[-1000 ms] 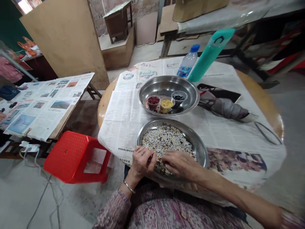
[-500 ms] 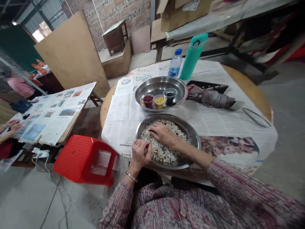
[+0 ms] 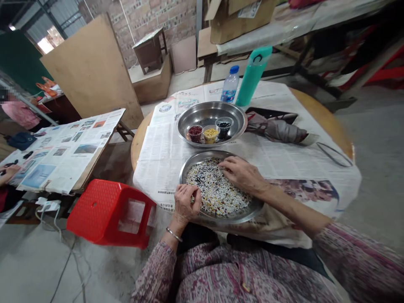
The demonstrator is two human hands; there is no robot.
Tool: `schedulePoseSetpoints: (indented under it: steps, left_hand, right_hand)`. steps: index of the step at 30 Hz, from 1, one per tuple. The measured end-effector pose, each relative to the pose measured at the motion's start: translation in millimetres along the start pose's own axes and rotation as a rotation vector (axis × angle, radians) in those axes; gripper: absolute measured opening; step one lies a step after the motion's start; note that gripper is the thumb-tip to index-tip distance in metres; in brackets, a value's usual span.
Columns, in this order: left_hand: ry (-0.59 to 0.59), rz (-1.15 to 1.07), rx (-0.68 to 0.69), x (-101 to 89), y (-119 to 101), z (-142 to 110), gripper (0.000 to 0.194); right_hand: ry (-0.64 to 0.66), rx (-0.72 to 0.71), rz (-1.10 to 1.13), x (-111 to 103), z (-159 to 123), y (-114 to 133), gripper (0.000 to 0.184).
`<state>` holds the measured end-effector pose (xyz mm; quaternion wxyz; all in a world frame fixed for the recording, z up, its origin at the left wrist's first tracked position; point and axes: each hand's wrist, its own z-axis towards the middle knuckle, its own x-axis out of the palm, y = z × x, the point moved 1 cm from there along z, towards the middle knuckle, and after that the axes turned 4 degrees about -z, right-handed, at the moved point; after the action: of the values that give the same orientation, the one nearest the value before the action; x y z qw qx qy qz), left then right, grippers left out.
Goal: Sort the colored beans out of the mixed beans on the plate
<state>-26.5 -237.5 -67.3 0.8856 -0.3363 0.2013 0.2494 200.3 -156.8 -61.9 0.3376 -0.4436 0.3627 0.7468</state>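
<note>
A steel tray (image 3: 189, 166) full of mixed white, dark and yellow beans (image 3: 217, 191) lies on the newspaper-covered round table in front of me. My left hand (image 3: 186, 204) rests on the tray's near left rim, fingers curled into a loose fist; what they hold is hidden. My right hand (image 3: 243, 173) lies over the beans at the tray's far right, fingers bent down and pinching among them. Behind it a second steel tray (image 3: 235, 111) carries three small cups: red beans (image 3: 195, 132), yellow beans (image 3: 211, 134) and black beans (image 3: 224, 126).
A clear water bottle (image 3: 229, 84) and a teal flask (image 3: 252, 75) stand at the table's far side. A folded umbrella (image 3: 277, 128) lies to the right. A red plastic stool (image 3: 107, 212) stands left of the table. Another person's hand (image 3: 8, 172) shows at the neighbouring papered table.
My right hand moved from the tray's near edge to its far right side over the beans. My left hand stayed at the near left rim. My view lifted slightly.
</note>
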Motion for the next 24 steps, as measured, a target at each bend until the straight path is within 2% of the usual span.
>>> schedulePoseSetpoints:
  steps: [2,3,8,10,13,16,19,20,23,24]
  left_hand:
    - [0.002,0.004,0.005,-0.3,-0.5,0.6,0.014]
    - [0.003,0.006,0.008,-0.3,-0.8,0.7,0.014]
    - [-0.005,0.015,0.012,0.6,-1.2,-0.1,0.013]
    - [-0.019,0.008,0.017,0.8,-1.4,-0.7,0.013]
    - [-0.051,0.003,0.031,-0.1,-2.6,-0.8,0.012]
    - [-0.078,0.026,0.026,-2.1,-4.3,-0.1,0.011]
    - [-0.088,0.042,0.023,-3.1,-5.6,0.5,0.01]
    - [-0.087,0.043,0.023,-3.1,-5.7,0.5,0.011]
    - [-0.085,0.044,0.024,-2.6,-5.5,0.5,0.011]
    - [-0.082,0.044,0.024,-2.4,-5.3,0.4,0.011]
  right_hand:
    - [-0.01,0.089,-0.095,2.6,6.5,7.3,0.03]
    - [0.0,0.083,-0.126,4.2,8.3,14.9,0.031]
    - [0.106,-0.238,-0.097,7.3,-8.0,52.7,0.02]
    - [0.144,-0.272,-0.146,3.5,-19.9,54.0,0.013]
    - [0.163,-0.219,-0.231,-4.9,-26.5,47.7,0.015]
    - [0.142,-0.236,-0.147,-6.1,-13.9,48.7,0.016]
    - [0.125,-0.333,0.019,5.4,5.6,59.0,0.032]
    - [0.14,-0.366,0.07,11.0,10.5,62.6,0.031]
    - [0.216,-0.419,0.172,26.3,16.2,67.4,0.012]
    - [0.236,-0.416,0.177,29.3,15.7,66.4,0.013]
